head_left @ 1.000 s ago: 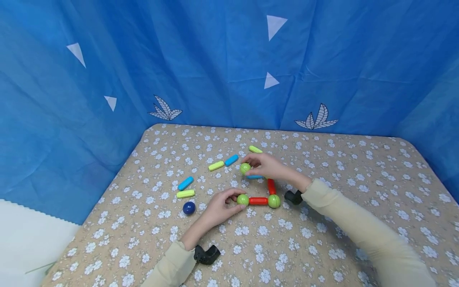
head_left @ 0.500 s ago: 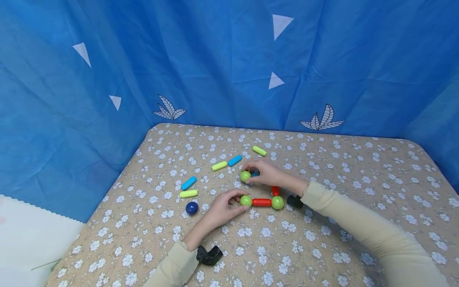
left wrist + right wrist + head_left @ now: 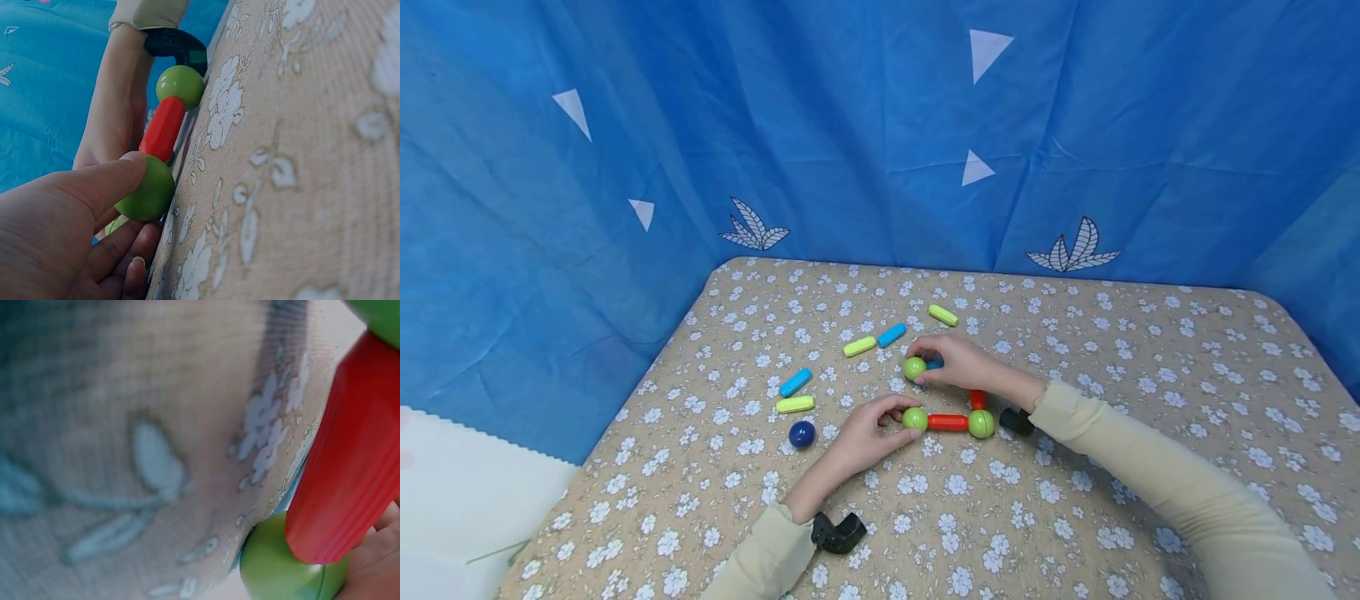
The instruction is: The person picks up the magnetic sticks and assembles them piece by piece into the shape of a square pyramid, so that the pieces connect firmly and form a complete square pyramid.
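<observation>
My left hand [image 3: 859, 435] pinches a green ball [image 3: 914, 419] between thumb and fingers. A red rod [image 3: 947, 422] joins this ball to a second green ball [image 3: 981, 423] on the right. From there another red rod [image 3: 977, 399] runs back under my right forearm, which hides its far end. My right hand [image 3: 961, 362] pinches a third green ball [image 3: 913, 369], farther back, with a blue rod [image 3: 933, 363] half hidden behind the fingers. In the right wrist view a red rod [image 3: 350, 450] stands large above a green ball [image 3: 281, 562].
A dark blue ball [image 3: 802, 434] lies left of my left hand. Near it are a blue rod [image 3: 795, 382] and a yellow-green rod [image 3: 795, 405]. Farther back lie a yellow-green rod [image 3: 860, 347], a blue rod [image 3: 892, 335] and another yellow-green rod [image 3: 943, 315]. Blue curtains [image 3: 880, 133] enclose the table.
Over the first half second my right hand moved a little nearer with its green ball, and the blue rod slid mostly behind the fingers. Since then both hands have stayed nearly still.
</observation>
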Available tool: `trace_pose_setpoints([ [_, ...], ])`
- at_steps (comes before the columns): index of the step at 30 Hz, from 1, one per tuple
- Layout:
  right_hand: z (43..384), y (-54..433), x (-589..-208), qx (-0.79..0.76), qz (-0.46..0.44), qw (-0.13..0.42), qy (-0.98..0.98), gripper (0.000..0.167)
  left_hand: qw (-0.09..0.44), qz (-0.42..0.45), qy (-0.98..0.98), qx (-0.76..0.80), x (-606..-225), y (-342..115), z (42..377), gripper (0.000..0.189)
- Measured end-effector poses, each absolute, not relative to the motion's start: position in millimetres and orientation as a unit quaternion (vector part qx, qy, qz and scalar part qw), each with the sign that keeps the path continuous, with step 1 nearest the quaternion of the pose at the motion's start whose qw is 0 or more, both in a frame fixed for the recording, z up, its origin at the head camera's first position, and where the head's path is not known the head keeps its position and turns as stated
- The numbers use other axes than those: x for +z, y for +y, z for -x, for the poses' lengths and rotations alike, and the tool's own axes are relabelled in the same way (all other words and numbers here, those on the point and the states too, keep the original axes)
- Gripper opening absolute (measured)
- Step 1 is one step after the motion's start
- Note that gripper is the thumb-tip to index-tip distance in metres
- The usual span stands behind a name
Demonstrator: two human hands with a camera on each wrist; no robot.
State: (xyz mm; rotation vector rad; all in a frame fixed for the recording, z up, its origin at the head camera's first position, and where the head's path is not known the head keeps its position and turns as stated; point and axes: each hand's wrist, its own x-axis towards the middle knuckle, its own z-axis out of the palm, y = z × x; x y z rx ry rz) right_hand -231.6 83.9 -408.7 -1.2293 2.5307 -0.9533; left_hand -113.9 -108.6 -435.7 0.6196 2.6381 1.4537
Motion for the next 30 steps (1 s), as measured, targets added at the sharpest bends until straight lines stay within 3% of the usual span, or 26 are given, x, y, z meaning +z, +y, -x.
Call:
trace_pose_setpoints([
  [30, 229.4, 87.4, -406.4, -0.27, 0.421, 0.098, 0.86, 0.04, 0.039, -0.197, 0.861, 0.467, -437.2, -108.3, 115.7, 0.035],
])
